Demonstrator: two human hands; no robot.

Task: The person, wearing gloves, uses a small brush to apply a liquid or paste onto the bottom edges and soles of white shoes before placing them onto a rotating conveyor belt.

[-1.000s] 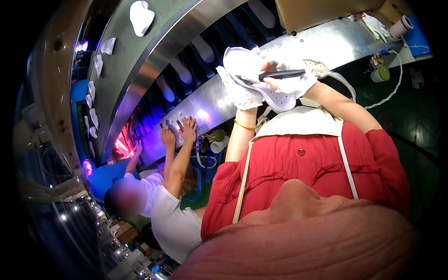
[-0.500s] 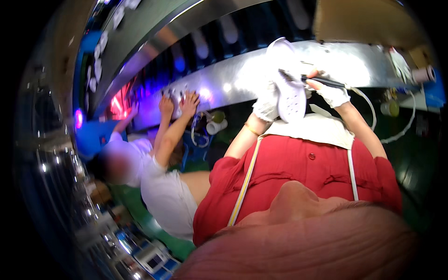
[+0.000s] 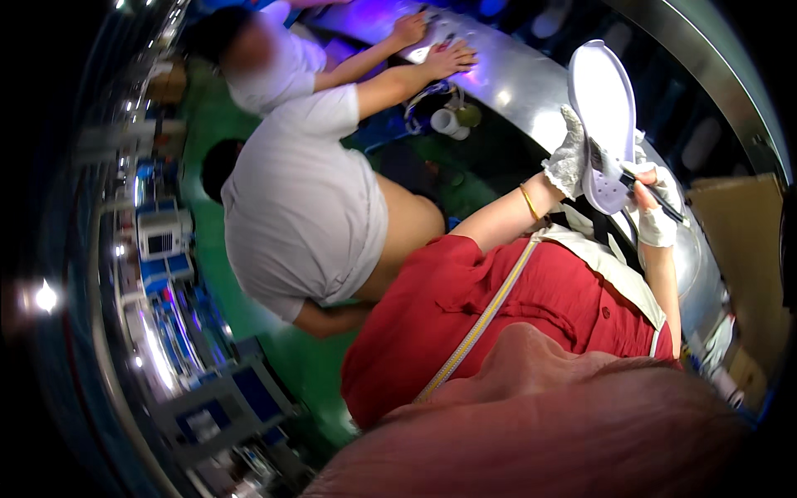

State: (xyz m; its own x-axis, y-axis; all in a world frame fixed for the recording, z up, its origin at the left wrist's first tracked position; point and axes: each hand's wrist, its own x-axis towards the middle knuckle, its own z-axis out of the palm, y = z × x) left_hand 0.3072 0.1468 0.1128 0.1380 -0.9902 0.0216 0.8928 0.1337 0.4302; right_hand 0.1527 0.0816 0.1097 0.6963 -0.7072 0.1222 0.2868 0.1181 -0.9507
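My left hand (image 3: 567,158), in a white glove, grips a pale lavender-white shoe sole (image 3: 602,91) by its left edge. The sole is raised in front of my chest, long side up and down, with small holes at its lower end. My right hand (image 3: 657,212), in a white glove with bare fingertips, pinches a black-handled brush (image 3: 667,204). Its bristles lie on or just over the lower part of the sole; contact cannot be made out.
A metal-edged workbench (image 3: 519,104) runs beyond my hands. Left of me, co-workers in white shirts (image 3: 303,199) work; one has hands (image 3: 448,60) on the bench. A cardboard box (image 3: 739,241) stands at right. White rolls (image 3: 448,123) hang under the bench.
My view has swung, so the bench now slants down to the right and the co-workers fill more of the left. The sole's broad white face shows more; both hands keep their holds.
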